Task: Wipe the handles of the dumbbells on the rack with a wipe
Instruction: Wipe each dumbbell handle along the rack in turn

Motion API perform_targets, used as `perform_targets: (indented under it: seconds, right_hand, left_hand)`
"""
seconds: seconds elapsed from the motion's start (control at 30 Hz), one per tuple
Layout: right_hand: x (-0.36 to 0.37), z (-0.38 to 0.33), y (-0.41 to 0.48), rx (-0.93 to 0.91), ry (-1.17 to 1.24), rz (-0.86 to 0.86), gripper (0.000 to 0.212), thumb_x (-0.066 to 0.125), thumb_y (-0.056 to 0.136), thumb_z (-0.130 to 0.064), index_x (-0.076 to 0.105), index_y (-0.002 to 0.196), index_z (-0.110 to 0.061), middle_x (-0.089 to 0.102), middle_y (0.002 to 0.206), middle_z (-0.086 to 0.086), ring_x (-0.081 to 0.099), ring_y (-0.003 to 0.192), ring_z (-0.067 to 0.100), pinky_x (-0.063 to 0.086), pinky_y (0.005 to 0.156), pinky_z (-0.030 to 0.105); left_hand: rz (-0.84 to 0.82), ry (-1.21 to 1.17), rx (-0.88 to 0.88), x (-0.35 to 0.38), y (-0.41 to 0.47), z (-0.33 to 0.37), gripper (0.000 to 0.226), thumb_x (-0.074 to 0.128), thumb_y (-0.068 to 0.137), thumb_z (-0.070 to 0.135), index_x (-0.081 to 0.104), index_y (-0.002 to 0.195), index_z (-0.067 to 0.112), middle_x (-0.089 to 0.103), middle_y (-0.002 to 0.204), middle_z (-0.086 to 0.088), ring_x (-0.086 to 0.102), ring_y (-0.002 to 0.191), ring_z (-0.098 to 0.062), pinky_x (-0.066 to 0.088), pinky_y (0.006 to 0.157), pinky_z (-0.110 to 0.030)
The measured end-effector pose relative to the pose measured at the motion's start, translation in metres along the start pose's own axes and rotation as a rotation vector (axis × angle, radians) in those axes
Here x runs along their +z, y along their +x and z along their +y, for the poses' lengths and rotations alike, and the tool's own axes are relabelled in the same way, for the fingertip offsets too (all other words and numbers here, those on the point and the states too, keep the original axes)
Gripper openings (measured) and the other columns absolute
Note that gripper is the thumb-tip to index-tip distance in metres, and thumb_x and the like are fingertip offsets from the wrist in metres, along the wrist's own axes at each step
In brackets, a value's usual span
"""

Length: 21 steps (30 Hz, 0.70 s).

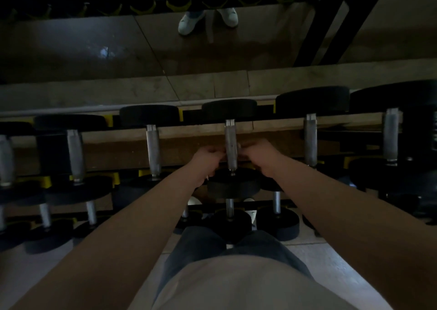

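Left hand and right hand flank the middle dumbbell handle on the rack's upper tier. The fingers of both are curled in against it. Too dim to tell whether they pinch anything.

Operator's dress, head view.
Pale grey fabric shirt; dark blue-grey trousers; white shoes; bare forearms.

A wall mirror is spanning the upper frame and reflecting white shoes. Pale floor tiles are showing at lower right.
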State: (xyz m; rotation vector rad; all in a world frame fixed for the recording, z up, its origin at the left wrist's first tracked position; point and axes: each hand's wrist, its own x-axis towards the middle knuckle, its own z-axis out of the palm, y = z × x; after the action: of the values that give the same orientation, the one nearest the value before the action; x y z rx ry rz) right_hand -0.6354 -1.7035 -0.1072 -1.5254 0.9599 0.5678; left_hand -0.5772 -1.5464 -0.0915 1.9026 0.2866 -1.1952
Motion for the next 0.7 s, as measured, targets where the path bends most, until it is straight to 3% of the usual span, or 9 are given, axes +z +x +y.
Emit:
perform_targets:
  seconds: [0.07,0.17,0.33,0.47,0.6,0.7]
  right_hand:
    - [-0.002,-0.011,-0.002,-0.167,0.052,0.137,0.029,0.071,0.094,-0.026,0.073,0.120,-0.014,0.072,0.117,0.003,0.065,0.105,0.016,0.052,0.085,0.025]
    - [-0.001,-0.016,-0.011,-0.383,-0.293,0.265,0.027,0.064,0.098,-0.036,0.075,0.118,-0.021,0.073,0.116,-0.003,0.065,0.104,0.012,0.049,0.087,0.025]
    - [0.002,0.022,-0.030,-0.572,-0.890,0.186,0.023,0.056,0.101,-0.033,0.078,0.105,-0.027,0.075,0.096,-0.005,0.066,0.085,0.013,0.055,0.083,0.033]
    - [0.002,0.021,-0.032,-0.747,-0.848,0.244,0.021,0.060,0.099,-0.031,0.074,0.114,-0.027,0.074,0.101,-0.004,0.066,0.090,0.014,0.055,0.082,0.032]
    - [0.005,-0.013,-0.024,-0.708,-0.707,0.317,0.021,0.058,0.100,-0.029,0.073,0.115,-0.025,0.071,0.103,0.000,0.063,0.094,0.015,0.054,0.083,0.033]
    - [0.000,-0.019,-0.021,-0.762,-0.908,0.323,0.022,0.057,0.099,-0.030,0.076,0.110,-0.025,0.067,0.103,0.001,0.060,0.096,0.019,0.053,0.083,0.036]
  left_hand:
    - [0.003,-0.002,-0.002,0.001,0.000,-0.002,0.030,0.054,0.100,0.030,0.062,0.128,0.025,0.063,0.096,-0.001,0.050,0.074,-0.014,0.038,0.057,-0.027]
    - [0.021,-0.015,-0.004,0.001,-0.001,-0.002,0.028,0.052,0.100,0.027,0.063,0.126,0.025,0.065,0.102,-0.001,0.050,0.075,-0.013,0.039,0.059,-0.028]
    - [0.020,-0.005,0.058,0.001,-0.004,-0.003,0.026,0.056,0.097,0.023,0.067,0.121,0.024,0.066,0.098,-0.001,0.051,0.071,-0.013,0.038,0.057,-0.026]
    - [0.050,0.002,0.104,0.002,-0.006,-0.005,0.026,0.065,0.092,0.024,0.070,0.118,0.021,0.069,0.110,-0.002,0.058,0.078,-0.011,0.040,0.054,-0.023]
    - [0.054,-0.009,0.091,-0.001,-0.006,-0.007,0.014,0.069,0.090,0.022,0.074,0.104,0.023,0.070,0.106,0.002,0.060,0.081,-0.008,0.041,0.056,-0.022]
    - [0.038,-0.027,0.102,-0.004,-0.009,-0.010,0.021,0.076,0.085,0.027,0.074,0.105,0.022,0.069,0.104,0.004,0.059,0.079,-0.008,0.041,0.056,-0.022]
